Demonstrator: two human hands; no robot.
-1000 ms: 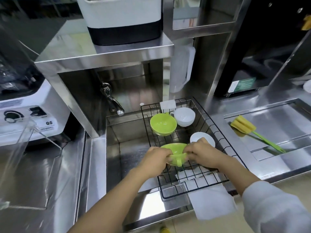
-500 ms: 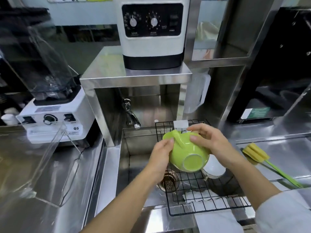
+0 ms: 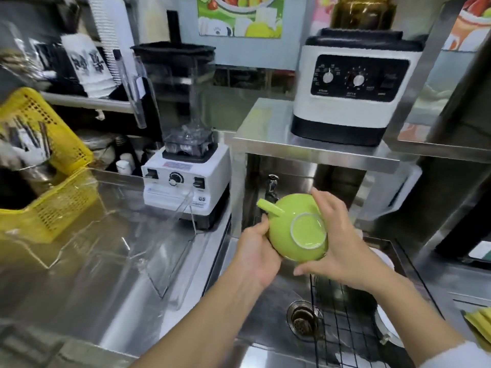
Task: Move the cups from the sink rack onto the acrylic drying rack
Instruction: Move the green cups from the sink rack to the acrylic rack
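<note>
A green cup [image 3: 295, 229] with a handle is held upside down above the sink, its base ring facing me. My left hand [image 3: 255, 256] grips its left side below the handle. My right hand [image 3: 337, 248] wraps around its right side. The black wire sink rack [image 3: 345, 322] lies below in the sink, with a white cup [image 3: 385, 261] partly hidden behind my right arm. The clear acrylic drying rack [image 3: 138, 243] stands on the steel counter to the left, with nothing on it.
A white blender [image 3: 183, 166] stands behind the acrylic rack. A yellow basket [image 3: 50, 176] sits at the far left. A white machine [image 3: 353, 88] rests on a steel shelf above the tap [image 3: 271, 187]. The sink drain [image 3: 303, 320] is below my arms.
Both hands lifted the green cup out of the sink rack and turned it upside down. It has moved up and left, and my view has swung left toward the acrylic rack.
</note>
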